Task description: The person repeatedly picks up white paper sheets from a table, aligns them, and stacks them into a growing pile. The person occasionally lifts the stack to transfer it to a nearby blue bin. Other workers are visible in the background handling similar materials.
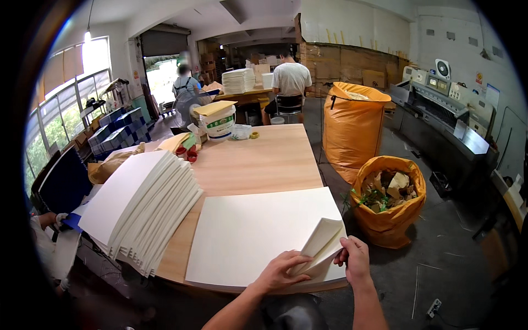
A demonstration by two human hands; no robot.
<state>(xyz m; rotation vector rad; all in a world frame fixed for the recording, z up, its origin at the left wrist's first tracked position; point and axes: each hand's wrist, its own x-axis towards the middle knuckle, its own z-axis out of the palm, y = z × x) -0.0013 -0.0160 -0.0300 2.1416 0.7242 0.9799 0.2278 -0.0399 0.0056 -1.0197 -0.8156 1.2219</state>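
A cream-white folded paper piece (323,237), opening like a sleeve or bag, stands tilted over the right front corner of a flat white sheet stack (247,231). My left hand (281,271) grips its lower left side, fingers on top and thumb near the bottom edge. Its right edge is pinched by my right hand (356,258), with the thumb uppermost. Something dark shows under the right fingers, too small to make out. Left of the flat stack, a tall fanned pile of white sheets (146,203) leans on the table.
The wooden table (258,159) carries a white bucket (219,122) and a yellow tape roll (254,135). Beyond its right edge stand a full orange sack (352,129) and a lower scrap sack (393,220). One person's gloved hand (60,219) is at far left; two people work behind.
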